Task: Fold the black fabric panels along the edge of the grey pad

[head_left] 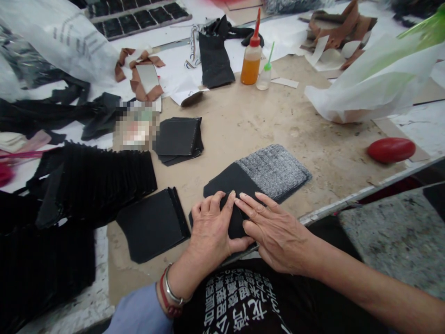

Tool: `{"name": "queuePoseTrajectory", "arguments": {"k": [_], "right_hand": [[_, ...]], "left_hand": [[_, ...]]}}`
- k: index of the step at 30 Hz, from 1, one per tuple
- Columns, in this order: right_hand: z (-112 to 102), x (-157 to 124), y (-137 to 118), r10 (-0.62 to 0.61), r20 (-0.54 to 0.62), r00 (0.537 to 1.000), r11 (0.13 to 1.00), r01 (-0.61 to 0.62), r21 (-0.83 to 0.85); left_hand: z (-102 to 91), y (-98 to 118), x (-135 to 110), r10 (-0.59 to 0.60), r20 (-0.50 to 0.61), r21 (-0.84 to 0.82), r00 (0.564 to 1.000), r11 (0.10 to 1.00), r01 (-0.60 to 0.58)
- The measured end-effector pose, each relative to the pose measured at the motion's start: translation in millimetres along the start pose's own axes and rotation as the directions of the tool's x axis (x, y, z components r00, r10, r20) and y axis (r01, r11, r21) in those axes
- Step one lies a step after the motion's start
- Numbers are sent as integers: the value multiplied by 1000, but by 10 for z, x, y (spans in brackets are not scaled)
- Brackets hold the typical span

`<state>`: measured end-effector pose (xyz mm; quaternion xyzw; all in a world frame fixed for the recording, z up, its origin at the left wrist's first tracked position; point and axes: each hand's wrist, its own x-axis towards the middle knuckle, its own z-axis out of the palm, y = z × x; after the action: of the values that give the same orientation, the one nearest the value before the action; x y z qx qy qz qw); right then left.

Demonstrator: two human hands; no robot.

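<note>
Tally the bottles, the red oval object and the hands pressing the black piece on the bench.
Bottles: 2 (orange glue bottle, small clear bottle)
Red oval object: 1
Hands on the black fabric piece: 2 (left hand, right hand)
Total: 5

Both hands low & close together, palms down, fingers flat and spread. Left hand comes in from lower left, wrist bent, w/ a metal bangle and red band on it; right hand angles in from the right, forearm bare, fingertips nearly meeting the left's.
</note>
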<state>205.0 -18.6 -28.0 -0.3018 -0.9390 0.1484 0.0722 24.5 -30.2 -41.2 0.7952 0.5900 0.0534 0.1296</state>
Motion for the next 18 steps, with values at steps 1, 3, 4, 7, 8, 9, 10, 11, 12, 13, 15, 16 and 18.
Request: {"name": "queuePoseTrajectory", "arguments": {"k": [1, 3, 4, 7, 8, 9, 10, 11, 12, 13, 15, 16, 18], "right_hand": [[2, -5, 1, 3, 1, 1000, 1000, -3, 1], [4, -19, -2, 7, 3, 1000, 1000, -7, -8], [5, -27, -5, 4, 1, 1000, 1000, -4, -19], [22, -69, -9, -35, -22, 999, 996, 33, -84], [33, -89, -8, -52, -36, 998, 993, 48, -113], [46, -112, -6, -70, -50, 996, 988, 62, -142], [61, -138, -3, -89, -63, 994, 982, 77, -170], [75, -164, 0, -108, -74, 991, 977, 92, -194], [89, -192, 3, -129, -83, 988, 970, 108, -215], [100, -218, 5, -149, -91, 985, 965, 124, -232], [113, -267, 3, -186, -111, 976, 955, 153, -252], [114, -289, -1, -197, -120, 973, 954, 162, -253], [110, -330, -16, -202, -131, 971, 958, 168, -231]], "left_hand": [[-3, 1, 2, -4, 2, -5, 1000, 1000, 4], [-12, 5, 1, -10, 5, -16, 1000, 1000, 11], [-16, 6, -1, -11, 4, -20, 1000, 1000, 11], [-22, 9, -8, -9, -8, -22, 1000, 1000, 8], [-21, 9, -9, -7, -10, -21, 1000, 1000, 7], [-20, 10, -9, -7, -11, -19, 1000, 1000, 7], [-19, 11, -9, -8, -10, -16, 1000, 1000, 8], [-20, 12, -9, -8, -8, -13, 1000, 1000, 8], [-21, 13, -9, -8, -6, -9, 1000, 1000, 8], [-23, 14, -8, -6, -5, -4, 1000, 1000, 6], [-30, 15, -7, -4, -3, 7, 1000, 1000, 4], [-34, 15, -6, -3, -1, 13, 1000, 1000, 3], [-40, 15, -5, 1, 9, 28, 1000, 1000, -1]]}}
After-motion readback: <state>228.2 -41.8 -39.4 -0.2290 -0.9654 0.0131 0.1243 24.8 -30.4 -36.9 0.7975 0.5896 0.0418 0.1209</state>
